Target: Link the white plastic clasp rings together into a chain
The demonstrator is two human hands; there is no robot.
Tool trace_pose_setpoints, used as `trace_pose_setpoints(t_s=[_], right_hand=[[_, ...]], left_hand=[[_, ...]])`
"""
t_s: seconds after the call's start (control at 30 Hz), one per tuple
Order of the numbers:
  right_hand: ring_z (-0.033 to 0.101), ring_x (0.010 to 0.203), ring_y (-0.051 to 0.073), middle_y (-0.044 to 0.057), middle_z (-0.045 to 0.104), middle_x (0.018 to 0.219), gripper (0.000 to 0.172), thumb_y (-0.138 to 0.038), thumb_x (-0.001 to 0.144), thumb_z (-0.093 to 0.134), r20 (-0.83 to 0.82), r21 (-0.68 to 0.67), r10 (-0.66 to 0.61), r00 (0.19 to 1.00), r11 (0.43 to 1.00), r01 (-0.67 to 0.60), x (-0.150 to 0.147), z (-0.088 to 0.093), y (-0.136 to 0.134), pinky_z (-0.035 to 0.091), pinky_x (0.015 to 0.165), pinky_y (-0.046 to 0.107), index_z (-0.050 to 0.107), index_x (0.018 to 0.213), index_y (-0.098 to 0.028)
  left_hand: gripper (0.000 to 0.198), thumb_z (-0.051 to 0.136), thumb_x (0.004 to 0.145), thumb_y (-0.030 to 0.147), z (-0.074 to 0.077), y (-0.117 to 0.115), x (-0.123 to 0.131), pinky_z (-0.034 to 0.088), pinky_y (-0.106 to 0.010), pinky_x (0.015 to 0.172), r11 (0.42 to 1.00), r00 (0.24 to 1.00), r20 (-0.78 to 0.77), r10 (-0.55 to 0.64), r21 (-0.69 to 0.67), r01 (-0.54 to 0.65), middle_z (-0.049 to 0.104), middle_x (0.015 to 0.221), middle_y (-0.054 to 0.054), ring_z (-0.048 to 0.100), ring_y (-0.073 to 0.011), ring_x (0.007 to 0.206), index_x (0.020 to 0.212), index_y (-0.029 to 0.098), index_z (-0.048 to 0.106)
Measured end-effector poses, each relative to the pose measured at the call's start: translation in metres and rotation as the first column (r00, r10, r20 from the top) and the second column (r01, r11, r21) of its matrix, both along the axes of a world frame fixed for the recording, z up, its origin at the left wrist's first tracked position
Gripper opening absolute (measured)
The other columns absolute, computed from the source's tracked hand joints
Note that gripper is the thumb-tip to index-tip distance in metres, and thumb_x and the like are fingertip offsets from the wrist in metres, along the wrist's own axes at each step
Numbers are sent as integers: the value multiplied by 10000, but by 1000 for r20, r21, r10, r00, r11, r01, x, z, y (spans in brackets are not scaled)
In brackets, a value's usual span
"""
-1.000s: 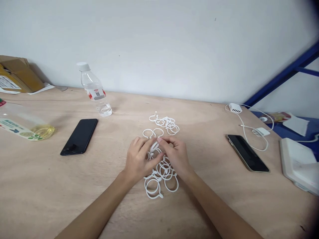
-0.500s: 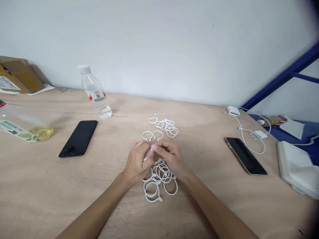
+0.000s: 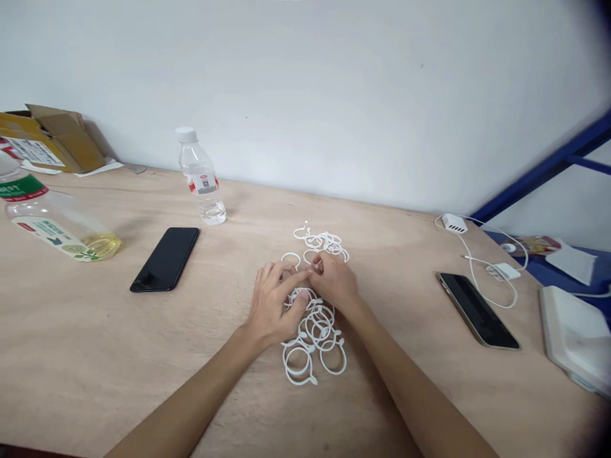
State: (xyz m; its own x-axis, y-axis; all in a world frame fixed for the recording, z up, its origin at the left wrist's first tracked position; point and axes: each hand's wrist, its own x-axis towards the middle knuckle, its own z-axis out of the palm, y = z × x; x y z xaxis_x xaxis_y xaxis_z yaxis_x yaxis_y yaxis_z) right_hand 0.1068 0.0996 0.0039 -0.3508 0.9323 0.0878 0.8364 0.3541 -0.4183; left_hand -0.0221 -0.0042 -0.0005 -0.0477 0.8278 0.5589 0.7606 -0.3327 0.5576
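Note:
My left hand [image 3: 275, 304] hovers over the near cluster of white plastic rings [image 3: 321, 324], thumb and fingers apart, with nothing visible in its grasp. Its index fingertip reaches to my right hand [image 3: 335, 280]. The fingers of my right hand are curled in and pressed together; whatever they hold, if anything, is hidden. Just beyond the fingertips lies a single open white ring [image 3: 291, 259], and another white ring [image 3: 310, 256] is partly covered by my right hand. Farther back rests a smaller cluster of white rings [image 3: 327, 242]. Small tabs show on the near rings.
A black phone [image 3: 165, 259], a water bottle [image 3: 204, 181] and a tilted bottle of yellow liquid [image 3: 62, 222] are at left, with a cardboard box [image 3: 71, 137] behind. Right are another phone [image 3: 477, 310], a white charger [image 3: 454, 223] with cables, and a white device [image 3: 575, 334].
My hands have separated slightly from their joined grip. The left fingers have opened, and the right hand has moved forward to the rings beyond. The whole view has shifted a little.

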Motion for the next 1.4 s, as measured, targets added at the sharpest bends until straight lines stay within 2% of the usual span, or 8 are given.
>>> trace_pose_setpoints(t_s=[0.23,0.4,0.6,0.77,0.9,1.03,1.23,1.4], right_hand=[[494,586,118,-35,539,650,122,-203,761,554,-392,-77,250,885,950,-303,26,5,-10,405,583,245,581,879,-194],[482,603,100,-38,534,694,235,-199,778,584,-551,-162,337,763,854,-494,39,26,-34,415,567,228,593,1013,-198],[492,627,102,-41,503,679,229,-248,791,598,-675,-215,244,697,838,-502,37,39,-41,418,569,226,605,1012,-193],[556,640,121,5,629,723,216,-349,800,617,-695,-338,114,710,820,-463,33,33,-44,438,572,241,684,898,-168],[478,502,97,-20,548,562,251,-394,797,622,-722,-355,42,690,834,-422,32,26,-49,374,459,222,683,740,-158],[493,480,99,-22,565,557,282,-435,775,627,-752,-398,18,659,785,-475,27,21,-36,386,455,224,677,750,-158],[613,640,153,36,684,690,270,-410,763,611,-450,-236,120,885,940,-247,0,10,-3,436,584,248,699,791,-157],[622,706,189,59,707,756,214,-376,713,652,-54,-87,154,987,983,-159,-22,11,-3,383,575,256,704,803,-189]], left_hand=[[306,366,932,308,1,3,0,388,-392,864,994,991,102,87,-75,-79,583,1018,-78,500,-221,947,1117,189,578],[327,338,949,381,0,6,-1,381,-389,844,982,998,59,-20,-186,31,598,978,-62,516,-218,925,1078,200,579],[437,239,968,396,0,7,0,397,-360,780,962,986,53,-160,-217,167,572,805,-53,504,-198,811,795,186,581],[434,252,956,409,-2,8,-2,397,-342,709,980,996,46,-79,-177,86,523,695,-32,476,-189,714,678,197,510],[394,325,933,402,-6,9,-3,387,-331,677,988,999,-12,-31,-154,28,506,665,-22,462,-185,692,636,201,486],[303,407,903,380,-5,9,-2,397,-335,681,996,999,22,41,-80,-39,525,705,-29,483,-190,721,710,189,540],[208,534,833,318,2,5,2,434,-371,788,991,987,95,131,5,-132,546,861,-59,516,-210,852,923,191,673],[261,461,885,310,2,2,-1,434,-379,786,989,982,129,135,46,-142,564,846,-59,514,-202,828,861,203,698]])
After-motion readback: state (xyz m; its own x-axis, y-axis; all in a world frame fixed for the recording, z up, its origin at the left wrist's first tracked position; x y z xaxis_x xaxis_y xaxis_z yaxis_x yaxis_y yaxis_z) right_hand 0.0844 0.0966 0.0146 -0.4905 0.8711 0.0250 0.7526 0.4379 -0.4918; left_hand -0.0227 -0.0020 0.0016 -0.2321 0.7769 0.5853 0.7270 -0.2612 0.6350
